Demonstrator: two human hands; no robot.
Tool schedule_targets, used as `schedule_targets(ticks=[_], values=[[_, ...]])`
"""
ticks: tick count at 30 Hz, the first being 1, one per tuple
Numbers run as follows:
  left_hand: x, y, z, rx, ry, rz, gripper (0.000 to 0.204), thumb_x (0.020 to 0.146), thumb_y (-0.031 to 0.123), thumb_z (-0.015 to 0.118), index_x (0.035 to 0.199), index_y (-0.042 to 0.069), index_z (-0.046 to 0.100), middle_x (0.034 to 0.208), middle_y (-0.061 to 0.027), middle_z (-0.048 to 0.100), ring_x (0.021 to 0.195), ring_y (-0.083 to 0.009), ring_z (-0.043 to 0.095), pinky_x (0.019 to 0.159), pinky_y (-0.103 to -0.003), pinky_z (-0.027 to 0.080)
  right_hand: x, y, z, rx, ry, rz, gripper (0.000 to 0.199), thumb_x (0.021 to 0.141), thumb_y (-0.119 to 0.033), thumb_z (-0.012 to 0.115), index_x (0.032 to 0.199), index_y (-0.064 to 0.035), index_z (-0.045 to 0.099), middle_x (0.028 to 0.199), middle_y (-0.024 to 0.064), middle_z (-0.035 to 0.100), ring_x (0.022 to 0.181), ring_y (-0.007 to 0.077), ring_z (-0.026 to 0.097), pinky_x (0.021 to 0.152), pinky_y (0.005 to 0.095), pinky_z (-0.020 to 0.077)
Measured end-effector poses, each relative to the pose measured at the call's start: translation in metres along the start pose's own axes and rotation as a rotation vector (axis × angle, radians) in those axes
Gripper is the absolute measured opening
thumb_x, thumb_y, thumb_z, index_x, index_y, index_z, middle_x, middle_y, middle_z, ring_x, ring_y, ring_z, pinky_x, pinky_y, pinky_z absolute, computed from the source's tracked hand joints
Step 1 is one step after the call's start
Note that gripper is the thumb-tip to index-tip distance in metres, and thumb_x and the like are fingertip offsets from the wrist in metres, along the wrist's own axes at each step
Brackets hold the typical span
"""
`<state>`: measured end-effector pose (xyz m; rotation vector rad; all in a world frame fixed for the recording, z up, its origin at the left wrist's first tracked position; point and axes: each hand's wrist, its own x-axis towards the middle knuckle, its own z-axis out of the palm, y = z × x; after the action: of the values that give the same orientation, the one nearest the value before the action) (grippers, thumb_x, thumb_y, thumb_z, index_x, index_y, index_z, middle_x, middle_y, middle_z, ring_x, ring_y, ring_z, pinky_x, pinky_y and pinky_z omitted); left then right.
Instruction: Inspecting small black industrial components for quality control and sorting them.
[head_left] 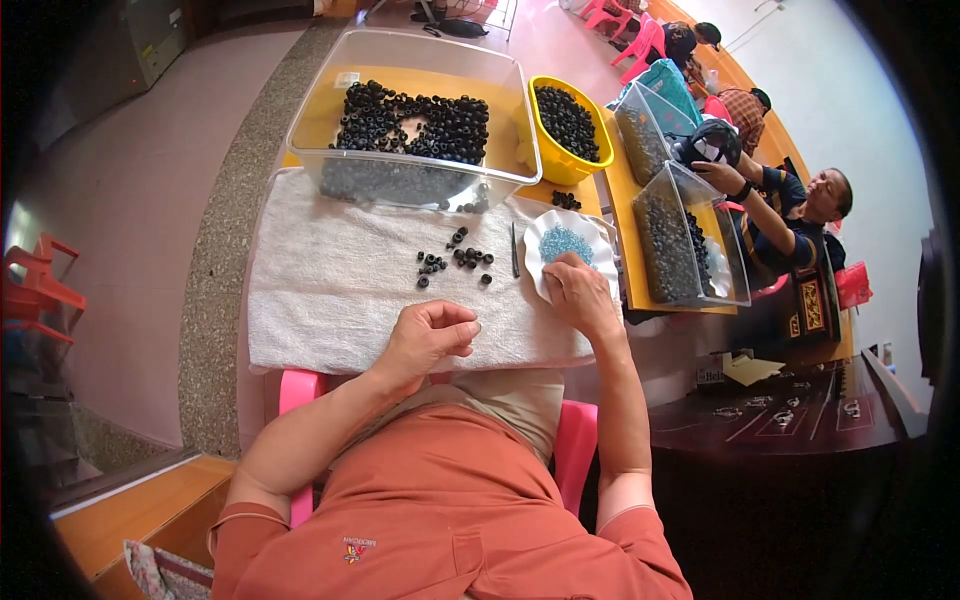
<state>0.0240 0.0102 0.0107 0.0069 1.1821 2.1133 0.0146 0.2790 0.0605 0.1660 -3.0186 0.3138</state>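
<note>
Glassy blue beads (pixel 565 242) lie in a ruffled white dish (pixel 533 245) under the right hand (pixel 577 290), fingertips bunched; the left hand (pixel 432 335) has thumb and forefinger together above nubby towel (pixel 320 290). Either's grip is unclear. Beyond, a clear plastic box (pixel 415 160) and yellow tub (pixel 573 170) hold black rings.

Light: bright, diffuse; white towel (pixel 320 300) reads pale to its near corners. Glints: clear tub (pixel 320 140), towel's far edge; blue beads (pixel 563 243), far-right corner. Shade: dark table (pixel 720 395). Distortion: speckled floor strip (pixel 225 250) bows; frame corners black.
</note>
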Motion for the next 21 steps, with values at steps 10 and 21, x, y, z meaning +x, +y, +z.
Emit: schedule_targets(ticks=[10,21], values=[[0.0006,-0.0013,0.0002,-0.005,0.003,-0.001,0.017,0.088,0.008,0.069,0.103,0.001,0.064,0.092,-0.0034,0.065,0.079,-0.0099,0.063,0.073,-0.026,0.057,0.0015,-0.0043,-0.0003,0.017,0.026,-0.004,0.018,0.090,-0.016,0.056,0.094,-0.0057,0.070,0.101,0.0127,0.066,0.088,0.0352,0.065,0.080,0.0422,0.0509],[-0.0039,0.0046,0.0045,0.009,0.026,-0.013,0.016,0.088,0.008,0.070,0.102,0.001,0.064,0.090,-0.0032,0.066,0.076,-0.0102,0.063,0.069,-0.025,0.056,-0.0013,-0.0074,-0.0028,0.083,0.018,0.022,0.015,0.087,-0.013,0.060,0.093,-0.0038,0.070,0.100,0.0133,0.067,0.088,0.0349,0.065,0.080,0.0420,0.0506]])
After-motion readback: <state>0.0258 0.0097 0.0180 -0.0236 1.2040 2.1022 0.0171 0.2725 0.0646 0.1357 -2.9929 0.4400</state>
